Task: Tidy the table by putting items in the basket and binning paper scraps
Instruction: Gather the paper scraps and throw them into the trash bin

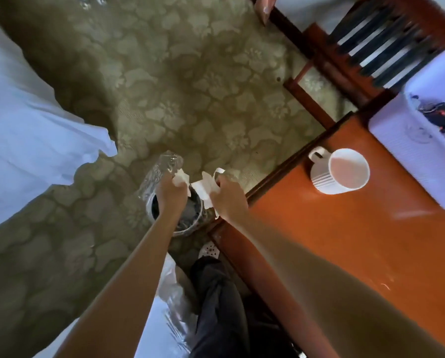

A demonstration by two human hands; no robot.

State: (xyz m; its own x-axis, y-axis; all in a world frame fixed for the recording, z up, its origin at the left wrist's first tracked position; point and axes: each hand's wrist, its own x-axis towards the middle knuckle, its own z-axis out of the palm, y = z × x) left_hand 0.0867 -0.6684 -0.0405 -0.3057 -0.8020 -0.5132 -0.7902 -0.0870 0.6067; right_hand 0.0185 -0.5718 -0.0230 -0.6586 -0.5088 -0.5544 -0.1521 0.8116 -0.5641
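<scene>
Standing at the desk point(345, 241) corner, over the bin point(153, 210) on the carpet point(190, 86). The bin is small and round with a dark inside, and its clear plastic liner point(162, 169) stands up on the far side.

Both hands hold paper scraps point(203, 188). Left hand point(171, 193): fingers curled round a crumpled white wad, directly above the bin mouth. Right hand point(229, 200): fingers closed on flat torn strips, one looping free at the top. It sits nearer the desk edge, over the bin's right rim rather than its centre.

Step in hand, as I judge it: drop the scraps.

- Bring the right hand further left, so the strips fall inside the rim.
- Lower both hands before letting go. Loose strips flutter and could land on the carpet.
- Watch the raised liner, since paper may catch on it or slip behind.

Left on the desk: a white ribbed mug point(340, 171). The white basket point(402, 146) sits just beyond it, with dark items inside.
</scene>
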